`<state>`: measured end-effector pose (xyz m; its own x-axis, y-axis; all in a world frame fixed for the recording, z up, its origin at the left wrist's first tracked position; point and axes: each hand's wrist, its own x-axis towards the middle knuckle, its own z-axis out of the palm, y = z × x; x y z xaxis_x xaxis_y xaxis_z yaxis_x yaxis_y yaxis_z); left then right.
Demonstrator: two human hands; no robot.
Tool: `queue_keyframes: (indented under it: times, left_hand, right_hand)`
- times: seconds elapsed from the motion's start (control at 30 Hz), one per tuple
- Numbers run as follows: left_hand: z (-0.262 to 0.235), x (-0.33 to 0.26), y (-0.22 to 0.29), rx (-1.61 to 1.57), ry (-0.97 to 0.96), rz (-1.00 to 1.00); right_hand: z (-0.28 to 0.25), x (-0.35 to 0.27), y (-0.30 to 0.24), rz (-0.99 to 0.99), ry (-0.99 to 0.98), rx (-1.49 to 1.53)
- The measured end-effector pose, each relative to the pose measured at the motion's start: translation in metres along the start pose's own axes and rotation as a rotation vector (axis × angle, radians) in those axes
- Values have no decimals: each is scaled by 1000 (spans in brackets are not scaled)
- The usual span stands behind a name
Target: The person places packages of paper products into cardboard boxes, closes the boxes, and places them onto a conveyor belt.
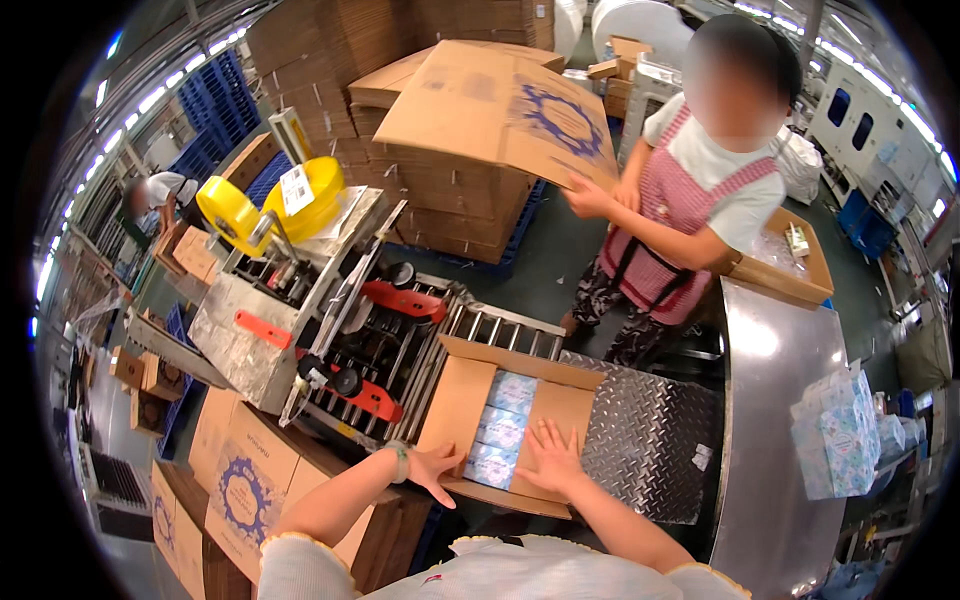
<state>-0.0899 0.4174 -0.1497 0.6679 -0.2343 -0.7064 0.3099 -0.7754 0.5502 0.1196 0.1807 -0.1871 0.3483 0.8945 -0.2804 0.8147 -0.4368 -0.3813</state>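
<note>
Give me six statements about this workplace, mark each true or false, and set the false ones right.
1. The right hand rests on a flap of the open carton. True.
2. The open carton has nothing inside. False: blue-and-white packs lie in it.
3. The left hand, fingers spread, grasps nothing. True.
4. The big rolls on the machine at left are red. False: those rolls are yellow.
5. A co-worker holds an edge of a large cardboard sheet. True.
6. The right wrist wears a band. False: the wristband is on the left.
</note>
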Motion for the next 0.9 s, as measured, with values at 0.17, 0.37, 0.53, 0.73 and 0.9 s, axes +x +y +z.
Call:
queue_keyframes:
  times: [0.17,0.37,0.53,0.73,0.9]
  left_hand:
    - [-78,26,30,-124,366,-230]
    - [-90,88,85,534,966,-132]
    - [-125,93,84,189,1118,-268]
    - [44,122,50,162,1052,-261]
    - [23,136,39,220,1017,-273]
  right_hand:
    - [4,50,54,-44,-228,394]
    - [20,-3,73,484,454,391]
    - [58,-6,89,482,109,1207]
    - [47,-16,103,726,-479,1520]
    - [56,-10,97,690,-560,1702]
